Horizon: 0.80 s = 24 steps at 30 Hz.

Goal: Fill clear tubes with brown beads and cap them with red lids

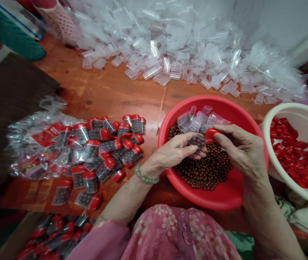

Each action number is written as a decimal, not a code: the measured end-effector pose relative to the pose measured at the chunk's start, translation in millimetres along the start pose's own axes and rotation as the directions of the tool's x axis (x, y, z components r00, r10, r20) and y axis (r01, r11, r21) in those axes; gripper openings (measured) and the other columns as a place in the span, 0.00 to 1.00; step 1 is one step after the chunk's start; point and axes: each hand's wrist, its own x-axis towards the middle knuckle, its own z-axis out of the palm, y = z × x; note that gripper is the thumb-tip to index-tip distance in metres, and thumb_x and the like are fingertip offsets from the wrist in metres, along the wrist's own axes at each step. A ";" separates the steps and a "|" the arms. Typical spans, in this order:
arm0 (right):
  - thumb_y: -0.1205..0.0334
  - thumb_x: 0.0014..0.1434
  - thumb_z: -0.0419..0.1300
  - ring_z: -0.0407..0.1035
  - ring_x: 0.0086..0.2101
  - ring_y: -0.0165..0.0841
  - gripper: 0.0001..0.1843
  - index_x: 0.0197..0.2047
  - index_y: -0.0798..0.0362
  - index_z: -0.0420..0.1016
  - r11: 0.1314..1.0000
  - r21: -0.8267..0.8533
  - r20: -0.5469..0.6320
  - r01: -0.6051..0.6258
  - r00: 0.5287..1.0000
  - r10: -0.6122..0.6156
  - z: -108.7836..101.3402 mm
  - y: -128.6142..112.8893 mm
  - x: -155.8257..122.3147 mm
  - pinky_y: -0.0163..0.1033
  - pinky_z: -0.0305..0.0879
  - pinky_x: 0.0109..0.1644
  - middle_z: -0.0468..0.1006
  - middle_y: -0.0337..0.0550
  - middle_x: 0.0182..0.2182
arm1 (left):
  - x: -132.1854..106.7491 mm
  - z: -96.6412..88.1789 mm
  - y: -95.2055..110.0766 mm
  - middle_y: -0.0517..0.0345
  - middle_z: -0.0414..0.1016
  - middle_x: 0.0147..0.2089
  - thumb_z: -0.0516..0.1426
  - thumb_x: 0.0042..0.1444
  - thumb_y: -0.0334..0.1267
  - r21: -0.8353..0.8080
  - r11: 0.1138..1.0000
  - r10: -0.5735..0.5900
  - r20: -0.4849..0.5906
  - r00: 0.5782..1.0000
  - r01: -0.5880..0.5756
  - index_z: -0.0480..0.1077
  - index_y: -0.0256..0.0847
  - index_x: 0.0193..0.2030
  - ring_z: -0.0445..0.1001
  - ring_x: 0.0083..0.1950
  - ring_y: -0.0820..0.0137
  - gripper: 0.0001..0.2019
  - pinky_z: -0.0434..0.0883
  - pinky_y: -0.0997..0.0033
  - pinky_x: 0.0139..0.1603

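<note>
Lap: a pink flowered garment (167,225) sits closest, just below the table edge.
Left hand: this hand (177,148), with a green bead bracelet (146,176) at the wrist, grasps a small clear box (196,142) over the red bowl (237,193), thumb across its flat face.
Right hand: thumb and fingertips of this hand (241,148) pinch a red cap (211,134) at the box's upper right end; whether the two touch, I cannot tell.
Box handling: probably light, with thin, slightly springy, slick walls; best held by the broad faces, lightly, away from the mouth.
Cap handling: likely light, stiff and smooth; a pinch at its edges should suit it.
Looks: the box is flat, see-through and packed with dark round beads; the cap is glossy bright red.
Bowl: shiny brown beads (205,175) lie in a heap, with empty clear boxes (194,122) beyond them.
Left side: capped, filled boxes (101,146) lie jumbled beside a clear plastic bag (36,146).
Right side: a white tub (280,175) holds more red caps (291,148).
Back: empty boxes (167,65) are heaped across the wooden table (97,95).
</note>
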 end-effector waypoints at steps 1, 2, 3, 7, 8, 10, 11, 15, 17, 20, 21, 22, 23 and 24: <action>0.62 0.62 0.66 0.80 0.40 0.35 0.10 0.47 0.46 0.84 1.000 0.001 0.009 0.010 1.000 -0.010 1.8 -1.0 0.3 0.44 0.77 0.49 0.86 0.41 0.41 | -0.1 0.1 0.0 0.45 0.82 0.48 0.68 0.56 0.43 -0.005 1.000 -0.003 0.003 1.000 0.003 0.73 0.35 0.50 0.81 0.44 0.69 0.19 0.76 0.68 0.51; 0.63 0.62 0.66 0.80 0.40 0.35 0.11 0.48 0.46 0.84 1.000 0.002 0.017 0.020 1.000 -0.020 3.4 -1.8 0.4 0.44 0.77 0.49 0.86 0.41 0.41 | -0.2 0.2 0.1 0.45 0.82 0.48 0.68 0.56 0.42 -0.012 1.000 -0.006 0.006 1.000 0.006 0.73 0.35 0.50 0.81 0.44 0.69 0.19 0.76 0.68 0.51; 0.63 0.62 0.66 0.80 0.40 0.35 0.11 0.48 0.46 0.83 1.000 0.003 0.023 0.029 0.999 -0.029 4.6 -2.3 0.5 0.43 0.77 0.48 0.86 0.41 0.41 | -0.3 0.4 0.4 0.45 0.82 0.48 0.68 0.56 0.41 -0.020 1.000 -0.008 0.010 1.000 0.008 0.73 0.35 0.50 0.81 0.44 0.69 0.19 0.76 0.68 0.51; 0.62 0.62 0.66 0.80 0.41 0.35 0.11 0.48 0.46 0.83 1.000 -0.002 -0.021 0.024 1.000 -0.024 7.7 -2.4 0.3 0.44 0.77 0.50 0.86 0.41 0.42 | -0.2 0.7 1.9 0.45 0.82 0.47 0.69 0.53 0.36 -0.036 0.999 0.008 0.022 1.000 -0.007 0.74 0.34 0.51 0.81 0.44 0.70 0.20 0.75 0.71 0.50; 0.62 0.62 0.66 0.80 0.42 0.35 0.10 0.48 0.46 0.83 1.000 -0.002 -0.036 0.017 0.999 -0.017 8.4 -2.2 0.3 0.44 0.77 0.51 0.86 0.41 0.42 | -0.1 0.9 2.2 0.45 0.82 0.47 0.69 0.53 0.36 -0.036 0.999 0.011 0.025 1.000 -0.010 0.74 0.34 0.51 0.82 0.44 0.70 0.20 0.76 0.72 0.50; 0.62 0.62 0.66 0.80 0.42 0.35 0.10 0.48 0.46 0.83 1.000 0.004 -0.047 0.016 0.999 -0.016 9.9 -2.1 0.6 0.44 0.77 0.50 0.86 0.41 0.42 | 0.1 1.4 2.7 0.46 0.82 0.47 0.69 0.54 0.38 -0.030 1.000 0.011 0.033 0.999 -0.010 0.74 0.34 0.51 0.82 0.44 0.70 0.19 0.76 0.71 0.50; 0.62 0.62 0.66 0.80 0.42 0.35 0.11 0.48 0.45 0.83 1.000 0.008 -0.043 0.028 0.999 -0.028 10.7 -2.2 1.0 0.43 0.77 0.50 0.86 0.40 0.42 | 0.1 1.8 3.0 0.46 0.82 0.47 0.69 0.54 0.38 -0.023 1.000 0.007 0.035 0.999 -0.007 0.75 0.34 0.51 0.82 0.44 0.70 0.19 0.76 0.70 0.50; 0.64 0.62 0.65 0.79 0.40 0.34 0.11 0.48 0.45 0.83 0.995 -0.006 0.019 0.099 0.995 -0.099 12.2 -3.9 4.5 0.42 0.77 0.47 0.86 0.40 0.40 | -0.2 3.8 4.7 0.49 0.82 0.44 0.69 0.53 0.38 -0.003 1.000 -0.001 0.033 0.999 0.001 0.75 0.35 0.52 0.82 0.43 0.70 0.20 0.76 0.70 0.50; 0.64 0.63 0.65 0.79 0.40 0.35 0.11 0.48 0.45 0.83 0.992 -0.028 0.069 0.120 0.991 -0.118 10.9 -5.6 6.2 0.43 0.76 0.46 0.86 0.41 0.40 | -0.3 4.0 4.9 0.49 0.82 0.43 0.69 0.53 0.38 -0.009 1.000 -0.004 0.036 0.999 0.005 0.75 0.35 0.52 0.81 0.43 0.70 0.20 0.76 0.70 0.49; 0.64 0.64 0.64 0.79 0.40 0.35 0.11 0.48 0.45 0.83 0.987 -0.082 0.101 0.135 0.987 -0.127 5.7 -7.0 6.5 0.44 0.76 0.47 0.86 0.41 0.40 | -0.1 2.5 3.7 0.49 0.82 0.44 0.69 0.53 0.37 -0.038 0.999 -0.001 0.032 0.999 0.002 0.75 0.35 0.52 0.81 0.44 0.70 0.20 0.76 0.68 0.51; 0.64 0.64 0.64 0.79 0.40 0.35 0.11 0.48 0.45 0.83 0.986 -0.102 0.090 0.130 0.989 -0.121 3.2 -6.7 5.7 0.44 0.75 0.47 0.85 0.41 0.41 | -0.1 1.8 3.0 0.48 0.82 0.44 0.69 0.54 0.38 -0.051 0.999 0.004 0.025 1.000 -0.002 0.75 0.35 0.52 0.81 0.44 0.69 0.20 0.76 0.68 0.51; 0.64 0.64 0.64 0.78 0.40 0.35 0.11 0.49 0.45 0.83 0.986 -0.119 0.077 0.120 0.991 -0.111 0.3 -6.0 4.5 0.44 0.75 0.48 0.85 0.41 0.41 | 0.0 1.2 2.3 0.48 0.81 0.45 0.69 0.54 0.38 -0.060 0.998 0.008 0.018 1.000 -0.007 0.75 0.35 0.53 0.81 0.45 0.68 0.21 0.76 0.67 0.52; 0.64 0.64 0.64 0.78 0.40 0.35 0.11 0.49 0.44 0.83 0.985 -0.132 0.066 0.107 0.993 -0.099 -2.7 -4.8 3.0 0.43 0.75 0.47 0.85 0.41 0.42 | 0.0 0.7 1.7 0.47 0.81 0.46 0.69 0.54 0.38 -0.068 0.998 0.013 0.012 1.000 -0.012 0.74 0.35 0.53 0.81 0.46 0.68 0.21 0.76 0.66 0.52; 0.64 0.64 0.64 0.78 0.40 0.34 0.12 0.49 0.44 0.83 0.986 -0.140 0.058 0.095 0.994 -0.088 -5.7 -3.2 1.4 0.43 0.75 0.47 0.85 0.40 0.41 | 0.0 0.4 1.3 0.47 0.81 0.46 0.69 0.54 0.38 -0.074 0.997 0.017 0.008 1.000 -0.017 0.74 0.35 0.54 0.81 0.46 0.68 0.22 0.76 0.66 0.52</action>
